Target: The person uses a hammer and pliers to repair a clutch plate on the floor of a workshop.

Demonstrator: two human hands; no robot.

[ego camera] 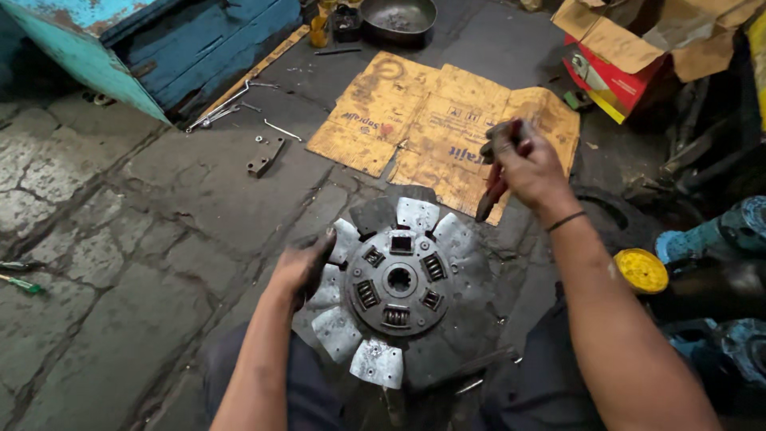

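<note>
We had the left hand (302,267) gripping the clutch disc (396,285) rim at frame centre; right hand (523,166), closed on pliers (496,177), sat up-right of it, handles pointing down-left twd the disc

Cracked stone floor (159,207) — flattened cardboard (431,120), spanners (227,104), metal bracket (265,156), screwdriver (20,281) on it.

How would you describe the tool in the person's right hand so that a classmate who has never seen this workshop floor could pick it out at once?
Start at the flattened cardboard sheet on the stone floor. At its right edge the right hand is raised above the round metal clutch disc, and the pliers sit in that fist. Their red handles, poking out below the fingers, set them apart from the bare grey tools lying by the blue cabinet.
</note>
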